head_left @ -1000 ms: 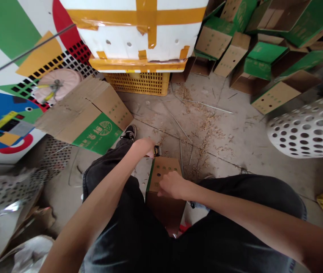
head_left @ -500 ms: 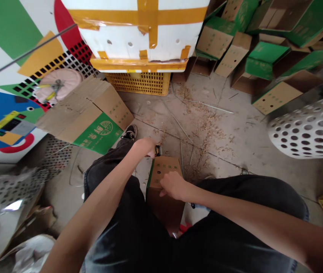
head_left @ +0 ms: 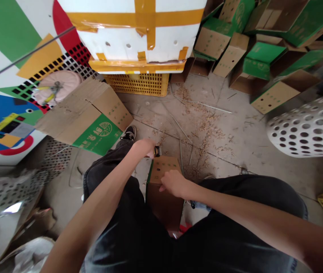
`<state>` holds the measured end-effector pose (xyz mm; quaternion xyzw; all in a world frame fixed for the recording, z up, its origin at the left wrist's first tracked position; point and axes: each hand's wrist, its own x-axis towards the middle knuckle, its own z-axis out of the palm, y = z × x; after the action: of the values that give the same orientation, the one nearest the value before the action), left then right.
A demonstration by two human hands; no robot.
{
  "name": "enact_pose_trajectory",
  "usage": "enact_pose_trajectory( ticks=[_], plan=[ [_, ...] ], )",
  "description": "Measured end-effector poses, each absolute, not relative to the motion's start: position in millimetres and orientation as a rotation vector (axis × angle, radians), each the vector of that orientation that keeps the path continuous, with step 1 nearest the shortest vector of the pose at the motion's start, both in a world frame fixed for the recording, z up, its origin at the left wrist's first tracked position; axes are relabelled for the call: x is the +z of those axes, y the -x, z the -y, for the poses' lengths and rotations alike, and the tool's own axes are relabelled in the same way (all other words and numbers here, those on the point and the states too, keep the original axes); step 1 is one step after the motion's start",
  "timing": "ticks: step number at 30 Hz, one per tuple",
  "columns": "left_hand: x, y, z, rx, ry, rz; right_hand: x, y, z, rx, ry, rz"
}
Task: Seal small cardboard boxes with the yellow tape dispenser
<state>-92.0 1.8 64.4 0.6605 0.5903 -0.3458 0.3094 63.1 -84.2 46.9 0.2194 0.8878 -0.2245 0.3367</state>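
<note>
Between my knees stands a cardboard box (head_left: 163, 212) with a lighter printed panel and a green edge. My right hand (head_left: 174, 183) is closed, its curled fingers on the box where the printed panel meets the darker side. Just past the far end of the box, my left hand (head_left: 146, 148) is closed around a small tool with a black-and-metal end (head_left: 157, 151). Most of that tool is hidden by the hand, so its kind cannot be told.
At left stands a stack of flattened cartons (head_left: 90, 117), near a pink round bundle (head_left: 57, 85). Ahead, a white foam box (head_left: 116, 41) rests on a yellow crate (head_left: 141, 84). Several green-and-brown boxes (head_left: 231, 55) lie back right, near a white perforated basket (head_left: 309, 129). Scraps litter the floor.
Both hands stay almost in place at the box. The view has shifted very slightly; nothing is visibly taken up or let go.
</note>
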Motion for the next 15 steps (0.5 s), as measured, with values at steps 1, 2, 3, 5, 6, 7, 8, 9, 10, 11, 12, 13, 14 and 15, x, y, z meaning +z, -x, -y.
enact_pose_trajectory(
  ticks=[1, 2, 3, 5, 6, 7, 8, 9, 10, 11, 12, 13, 14, 15],
  plan=[
    [63, 92, -2, -0.937, -1.750, -1.553, 48, -62, 85, -0.582, -0.552, -2.290],
    [62, 92, -3, -0.947, -1.758, -1.545, 49, -61, 85, -0.576, -0.532, -2.260],
    [61, 92, -3, -0.949, -1.764, -1.541, 49, -60, 86, -0.568, -0.517, -2.235],
    [60, 92, -3, -0.949, -1.758, -1.544, 49, -59, 85, -0.556, -0.509, -2.218],
    [60, 92, -3, -0.950, -1.754, -1.547, 48, -59, 84, -0.553, -0.521, -2.220],
    [60, 92, -3, -0.951, -1.754, -1.548, 47, -60, 82, -0.555, -0.541, -2.234],
    [61, 92, -2, -0.953, -1.754, -1.546, 45, -61, 80, -0.561, -0.565, -2.253],
    [62, 92, -2, -0.955, -1.755, -1.543, 43, -63, 77, -0.568, -0.589, -2.274],
    [64, 92, -2, -0.958, -1.754, -1.538, 41, -64, 75, -0.569, -0.615, -2.286],
    [66, 92, -1, -0.961, -1.754, -1.535, 39, -66, 73, -0.568, -0.639, -2.298],
    [68, 91, -1, -0.961, -1.754, -1.534, 37, -67, 72, -0.566, -0.657, -2.310],
    [70, 90, -1, -0.965, -1.754, -1.532, 36, -68, 71, -0.559, -0.669, -2.323],
    [72, 90, -1, -0.969, -1.757, -1.531, 34, -69, 71, -0.550, -0.673, -2.341],
    [73, 89, -1, -0.969, -1.763, -1.529, 33, -69, 73, -0.543, -0.666, -2.360]
  ],
)
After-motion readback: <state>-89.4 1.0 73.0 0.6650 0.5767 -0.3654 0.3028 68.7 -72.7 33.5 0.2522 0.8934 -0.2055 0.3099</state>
